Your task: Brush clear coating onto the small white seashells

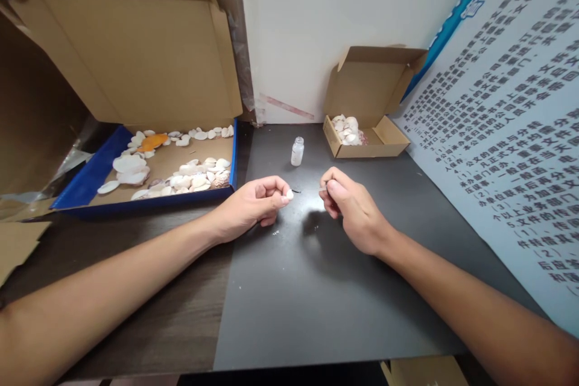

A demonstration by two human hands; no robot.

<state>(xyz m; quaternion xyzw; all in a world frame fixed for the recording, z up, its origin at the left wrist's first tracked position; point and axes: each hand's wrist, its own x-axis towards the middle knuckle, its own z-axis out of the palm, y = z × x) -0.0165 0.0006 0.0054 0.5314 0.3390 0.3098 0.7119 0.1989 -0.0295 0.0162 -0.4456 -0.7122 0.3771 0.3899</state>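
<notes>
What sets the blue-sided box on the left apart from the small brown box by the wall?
The blue-sided box is larger, with blue walls; the small brown box has brown ones. Shells spread over the blue-sided box's floor, while the small brown box has a heap at its left end. Both lids are raised.

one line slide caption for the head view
Left hand pinches a small white piece, right hand curled opposite, bottle and boxed shells beyond.
</notes>
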